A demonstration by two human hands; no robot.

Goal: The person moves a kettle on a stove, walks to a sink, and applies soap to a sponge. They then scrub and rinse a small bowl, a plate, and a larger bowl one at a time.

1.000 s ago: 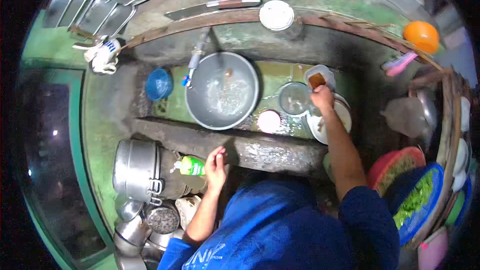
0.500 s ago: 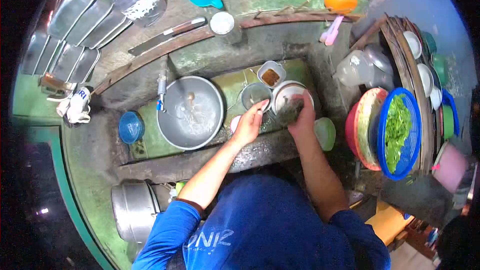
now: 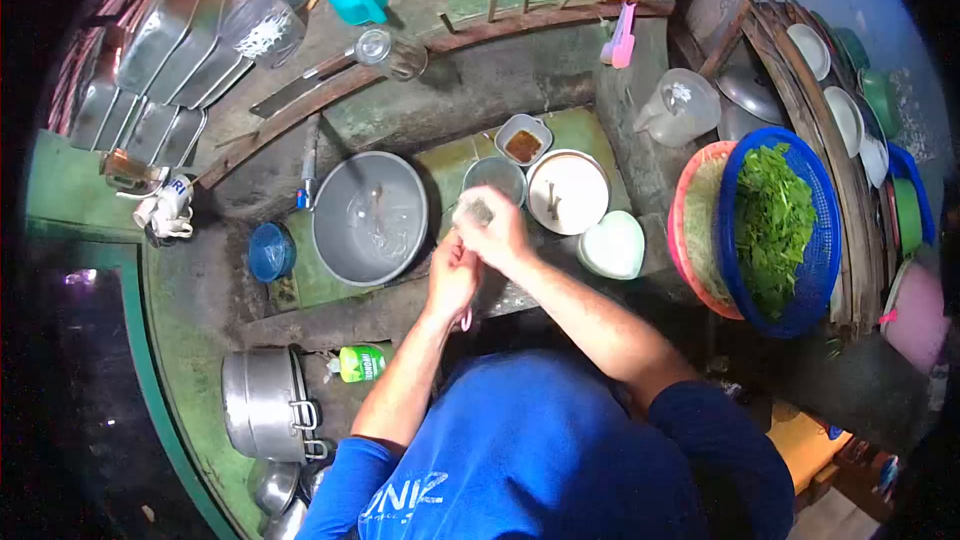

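My right hand (image 3: 496,234) is closed round a dark grey, mesh-like scouring pad (image 3: 481,211), partly blurred. Against it from below, my left hand (image 3: 453,278) has curled fingers. A pink loop-shaped handle (image 3: 466,320) sticks out under the left hand; the rest of that utensil is hidden. Just beyond the hands stand a grey bowl (image 3: 497,176) and a small square container (image 3: 523,140) with brown stuff inside. To their right sits a white round dish (image 3: 580,202) with a dark mark in it. A pale green heart-shaped bowl (image 3: 613,247) lies nearer me.
Left in the trough stands a large grey basin (image 3: 415,195) of water beside a tap (image 3: 307,185) and a small blue bowl (image 3: 268,251). At right, a blue basket (image 3: 832,240) holds green leaves. A steel pot (image 3: 255,405) and a green bottle (image 3: 361,363) are at lower left.
My right hand has moved left from above the white dish to meet my left hand, bringing the scouring pad. My left hand has drawn closer to me. The view has shifted.
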